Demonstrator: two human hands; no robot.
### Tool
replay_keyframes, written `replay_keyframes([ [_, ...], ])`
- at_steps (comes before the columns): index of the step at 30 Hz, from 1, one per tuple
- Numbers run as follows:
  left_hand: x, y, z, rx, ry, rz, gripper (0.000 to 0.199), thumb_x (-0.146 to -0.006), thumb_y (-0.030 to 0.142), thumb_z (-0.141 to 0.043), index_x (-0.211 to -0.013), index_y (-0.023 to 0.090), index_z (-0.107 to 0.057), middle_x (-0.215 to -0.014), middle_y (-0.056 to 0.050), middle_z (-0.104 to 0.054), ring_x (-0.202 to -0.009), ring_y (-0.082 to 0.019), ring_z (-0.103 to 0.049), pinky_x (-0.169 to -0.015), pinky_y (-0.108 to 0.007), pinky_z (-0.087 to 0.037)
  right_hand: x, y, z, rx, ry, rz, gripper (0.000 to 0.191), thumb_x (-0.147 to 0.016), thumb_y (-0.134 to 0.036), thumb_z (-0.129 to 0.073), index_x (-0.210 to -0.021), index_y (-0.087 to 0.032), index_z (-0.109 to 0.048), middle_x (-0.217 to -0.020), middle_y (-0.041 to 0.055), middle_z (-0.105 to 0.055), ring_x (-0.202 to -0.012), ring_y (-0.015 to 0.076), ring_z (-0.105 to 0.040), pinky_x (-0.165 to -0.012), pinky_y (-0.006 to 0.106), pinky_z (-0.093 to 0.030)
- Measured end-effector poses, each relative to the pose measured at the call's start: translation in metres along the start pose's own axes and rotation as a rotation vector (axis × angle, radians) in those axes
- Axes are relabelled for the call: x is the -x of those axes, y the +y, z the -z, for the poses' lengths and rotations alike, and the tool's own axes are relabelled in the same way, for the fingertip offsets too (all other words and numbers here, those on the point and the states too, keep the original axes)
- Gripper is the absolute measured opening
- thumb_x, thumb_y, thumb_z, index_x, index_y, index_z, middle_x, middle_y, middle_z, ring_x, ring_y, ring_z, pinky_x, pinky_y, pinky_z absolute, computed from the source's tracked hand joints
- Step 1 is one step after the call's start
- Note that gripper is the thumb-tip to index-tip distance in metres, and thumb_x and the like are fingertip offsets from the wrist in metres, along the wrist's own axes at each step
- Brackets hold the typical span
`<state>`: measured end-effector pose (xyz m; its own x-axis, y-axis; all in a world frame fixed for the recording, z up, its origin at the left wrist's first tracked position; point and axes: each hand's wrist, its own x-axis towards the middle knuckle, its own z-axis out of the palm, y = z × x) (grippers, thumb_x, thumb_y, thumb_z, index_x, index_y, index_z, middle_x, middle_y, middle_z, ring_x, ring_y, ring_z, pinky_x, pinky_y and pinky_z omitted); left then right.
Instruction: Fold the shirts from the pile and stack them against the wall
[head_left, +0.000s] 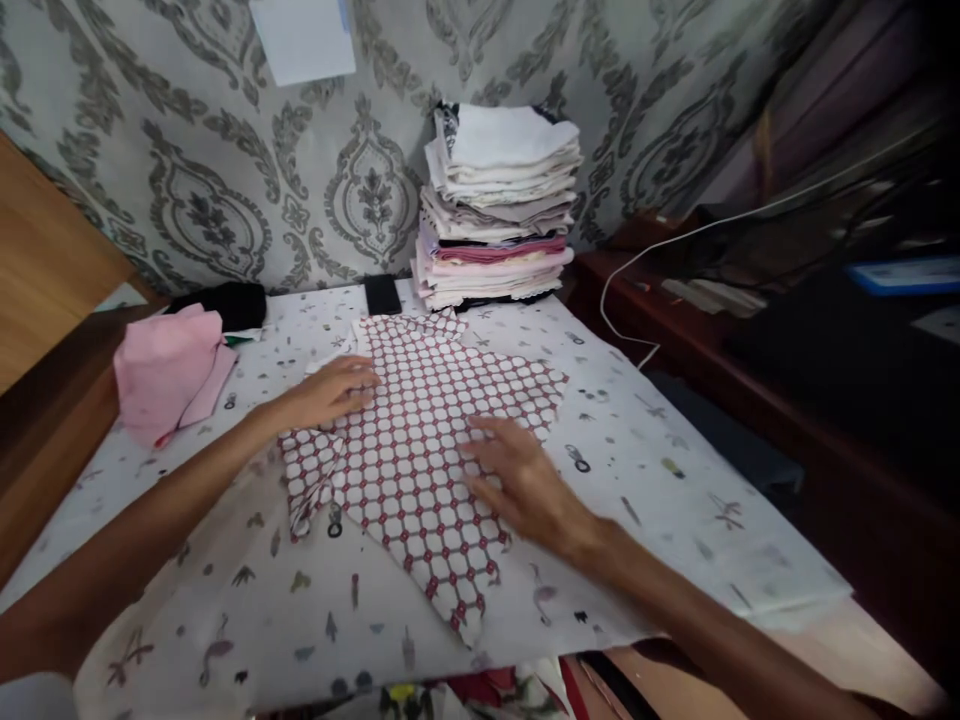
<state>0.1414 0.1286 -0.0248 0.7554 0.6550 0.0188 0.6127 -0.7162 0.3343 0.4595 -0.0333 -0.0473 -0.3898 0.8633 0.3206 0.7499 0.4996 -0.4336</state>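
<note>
A white garment (420, 440) with a red and grey lattice print lies spread on the printed white cover (637, 470). It looks like a shirt, with a bunched part at its lower left. On its upper left edge rests my left hand (330, 392), fingers stretched out and holding nothing. My right hand (525, 485) is over the garment's right side, slightly blurred, with its fingers apart. Whether the right fingertips touch the fabric I cannot tell.
A tall stack of folded clothes (499, 215) stands at the back by the patterned wall, with a black phone (382, 295) to its left. Crumpled pink cloth (172, 370) and black cloth (225, 305) lie at left. A white cable (611, 300) hangs at right near dark furniture.
</note>
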Motion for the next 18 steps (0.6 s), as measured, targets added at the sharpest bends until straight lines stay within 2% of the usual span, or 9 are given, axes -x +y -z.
replay_keyframes([
  [3, 0.041, 0.023, 0.004, 0.031, -0.181, 0.002, 0.040, -0.097, 0.049, -0.046, -0.126, 0.027, -0.064, -0.151, -0.010, -0.045, -0.136, -0.031, -0.044, -0.109, -0.041, -0.038, 0.015, -0.045, -0.015, -0.122, -0.243, 0.240, 0.034, -0.094, -0.036, -0.060, -0.124, -0.022, -0.065, -0.142, 0.0127, -0.055, -0.135, 0.0295, -0.046, -0.111, 0.057, -0.038],
  [6, 0.084, 0.028, 0.019, 0.084, -0.248, 0.075, 0.034, -0.094, 0.049, -0.052, -0.115, 0.026, -0.067, -0.144, -0.009, -0.052, -0.128, -0.029, -0.051, -0.103, -0.036, -0.042, 0.030, -0.067, -0.020, -0.192, -0.333, 0.327, 0.042, -0.091, -0.043, -0.063, -0.127, -0.020, -0.063, -0.138, 0.0133, -0.059, -0.134, 0.0282, -0.047, -0.117, 0.057, -0.029],
  [9, 0.122, 0.023, 0.033, 0.157, -0.284, 0.131, 0.028, -0.088, 0.044, -0.060, -0.108, 0.025, -0.066, -0.129, -0.008, -0.060, -0.116, -0.025, -0.057, -0.096, -0.031, -0.046, 0.041, -0.077, -0.025, -0.195, -0.336, 0.354, 0.047, -0.089, -0.045, -0.066, -0.127, -0.019, -0.062, -0.136, 0.0139, -0.060, -0.130, 0.0287, -0.049, -0.116, 0.055, -0.032],
  [12, 0.148, 0.016, 0.034, 0.161, -0.254, 0.225, 0.030, -0.086, 0.032, -0.059, -0.115, 0.026, -0.063, -0.121, -0.005, -0.064, -0.110, -0.024, -0.060, -0.095, -0.032, -0.047, 0.049, -0.083, -0.033, -0.153, -0.248, 0.367, 0.041, -0.092, -0.033, -0.062, -0.130, -0.018, -0.059, -0.130, 0.0137, -0.064, -0.123, 0.0289, -0.053, -0.109, 0.054, -0.041],
  [15, 0.164, 0.009, 0.027, 0.114, -0.203, 0.274, 0.033, -0.081, 0.020, -0.051, -0.110, 0.027, -0.065, -0.118, -0.004, -0.066, -0.113, -0.024, -0.060, -0.098, -0.032, -0.045, 0.052, -0.089, -0.040, -0.131, -0.154, 0.329, 0.035, -0.094, -0.016, -0.050, -0.128, -0.015, -0.058, -0.113, 0.0128, -0.068, -0.104, 0.0260, -0.060, -0.094, 0.048, -0.052],
  [18, 0.172, 0.003, 0.031, 0.116, -0.288, 0.291, 0.030, -0.078, 0.015, -0.046, -0.096, 0.027, -0.068, -0.106, -0.002, -0.070, -0.103, -0.022, -0.064, -0.090, -0.030, -0.047, 0.052, -0.090, -0.035, -0.175, -0.200, 0.271, 0.030, -0.093, -0.009, -0.044, -0.114, -0.019, -0.064, -0.096, 0.0084, -0.068, -0.088, 0.0220, -0.061, -0.081, 0.040, -0.055],
])
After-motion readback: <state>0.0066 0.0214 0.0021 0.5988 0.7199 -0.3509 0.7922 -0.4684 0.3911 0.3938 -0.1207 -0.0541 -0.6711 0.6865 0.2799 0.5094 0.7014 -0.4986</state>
